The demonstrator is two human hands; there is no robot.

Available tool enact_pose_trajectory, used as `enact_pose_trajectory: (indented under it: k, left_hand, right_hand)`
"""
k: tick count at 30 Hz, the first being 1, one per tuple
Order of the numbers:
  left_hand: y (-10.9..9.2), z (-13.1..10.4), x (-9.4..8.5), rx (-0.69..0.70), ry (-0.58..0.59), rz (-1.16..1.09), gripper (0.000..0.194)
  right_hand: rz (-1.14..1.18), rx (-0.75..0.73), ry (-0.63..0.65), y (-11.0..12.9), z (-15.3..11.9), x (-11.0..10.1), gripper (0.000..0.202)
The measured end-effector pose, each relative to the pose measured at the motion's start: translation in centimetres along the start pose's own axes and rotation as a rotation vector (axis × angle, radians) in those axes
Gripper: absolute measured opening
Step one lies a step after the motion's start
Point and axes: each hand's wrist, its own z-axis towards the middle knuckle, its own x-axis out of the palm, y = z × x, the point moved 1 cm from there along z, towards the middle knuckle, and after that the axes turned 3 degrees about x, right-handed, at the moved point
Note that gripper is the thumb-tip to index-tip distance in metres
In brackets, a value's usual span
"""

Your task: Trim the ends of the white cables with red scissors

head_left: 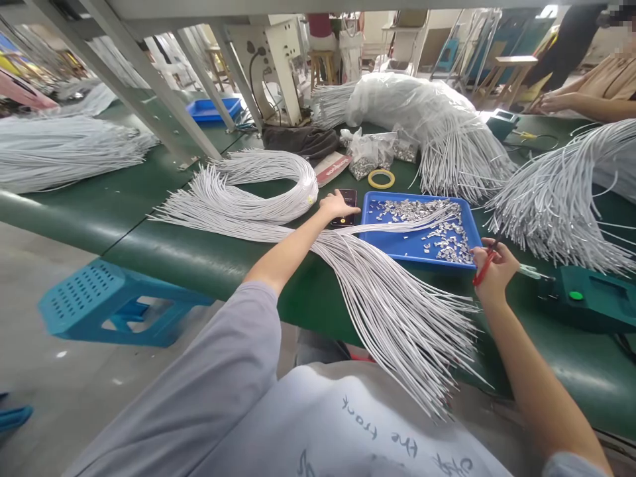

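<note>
My left hand (336,205) reaches over a dark phone (348,219) lying on the green table, thumb and fingers apart, with the fingertips at its screen. In my right hand (498,271) is a small red-handled tool (483,270), its dark tip pointing up; its exact kind is unclear. That hand is beside the right edge of a blue tray (392,248) holding many small metal terminals (450,242). A fanned bundle of white wires (397,298) lies between my arms and hangs over the table's front edge. Some wires reach into the tray.
A coiled wire bundle (278,189) lies left of the phone. Behind the tray are yellow tape (381,179), bagged metal parts (366,156) and a plastic-wrapped bundle (397,99). A green device (591,298) stands at right. Another person's hands (551,101) show at upper right.
</note>
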Motion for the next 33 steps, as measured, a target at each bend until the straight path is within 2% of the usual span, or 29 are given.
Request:
enact_pose_trajectory:
  k: [3,7,15,19,22,29,33]
  left_hand:
    - [-1.6,-0.1,0.0,-0.007,0.028,0.053,0.116]
    - [-1.7,-1.0,0.1,0.011,-0.032,0.067,0.113]
    - [-0.1,-3.8,0.5,0.135,-0.289,0.05,0.104]
    - [0.2,-4.3,0.5,0.265,-0.507,0.01,0.086]
    - [0.5,-4.2,0.7,0.329,-0.592,-0.017,0.07]
    - [0.7,-4.2,1.0,0.351,-0.615,0.017,0.064]
    - [0.4,-4.2,0.8,0.296,-0.58,-0.101,0.085]
  right_hand:
    - [0.009,0.009,0.013,-0.4,0.1,0.0,0.025]
    - [0.018,0.024,0.034,-0.6,0.0,0.0,0.025]
    - [0.012,0.04,0.007,-0.3,-0.1,0.0,0.027]
    - [-0.001,0.034,-0.023,-0.2,0.0,-0.1,0.028]
    - [0.005,0.033,-0.045,-0.3,0.0,-0.1,0.028]
    - [-0.02,0.005,-0.053,0.0,-0.3,-0.2,0.026]
    - [-0.02,-0.003,-0.043,0.1,-0.3,-0.2,0.027]
